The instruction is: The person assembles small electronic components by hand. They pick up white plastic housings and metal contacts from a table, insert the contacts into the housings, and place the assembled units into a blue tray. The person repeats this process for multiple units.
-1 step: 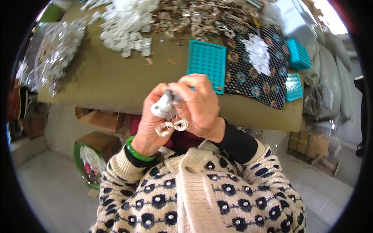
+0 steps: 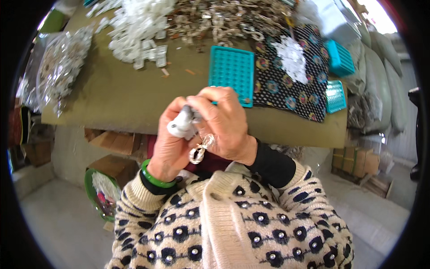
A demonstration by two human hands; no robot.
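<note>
My left hand (image 2: 169, 145), a green bangle on its wrist, is closed around a small white plastic fitting (image 2: 181, 126) with a grey tip. From the other side my right hand (image 2: 226, 123) is closed at the same fitting, its thumb and fingers bent near the grey tip. A tied coil of pale, shiny cord (image 2: 202, 149) dangles below the fitting, beside my right palm. Whether the cord is joined to the fitting is hidden by my fingers. Both hands are in front of the table's near edge.
A teal perforated tray (image 2: 232, 67) lies beyond my hands. Left of it are a heap of clear-white plastic pieces (image 2: 139, 27) and a filled clear bag (image 2: 67, 62); behind are coiled cords (image 2: 224, 20). White pieces (image 2: 292, 58) lie on a dotted cloth (image 2: 286, 98) at right.
The cord coil has swung from two loops lying side by side to a more upright hang. My hands and the white fitting have shifted slightly left in the picture.
</note>
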